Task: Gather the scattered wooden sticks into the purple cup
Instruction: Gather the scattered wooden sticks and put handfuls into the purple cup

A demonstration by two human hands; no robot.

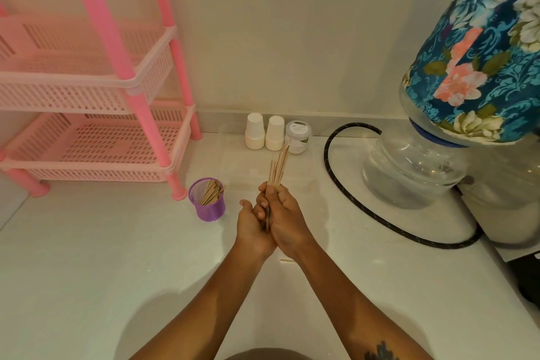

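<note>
Several wooden sticks [277, 168] stand bunched between both palms, left hand [250, 225] and right hand [285, 218] closed around their lower ends. Light, stiff and prone to fanning, they likely need a grip mid-bundle. Left of the hands, nearby, sits the purple cup [208, 199].

The label on the small jar [298, 137] is too blurred to read.

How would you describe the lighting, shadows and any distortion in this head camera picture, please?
Head view: warm, dim light; soft shadows fall under both forearms onto the white counter. Wide-angle distortion bends the pink rack and the floral-covered water bottle inward. The bundle of sticks held by the left hand and right hand is slightly soft.
</note>
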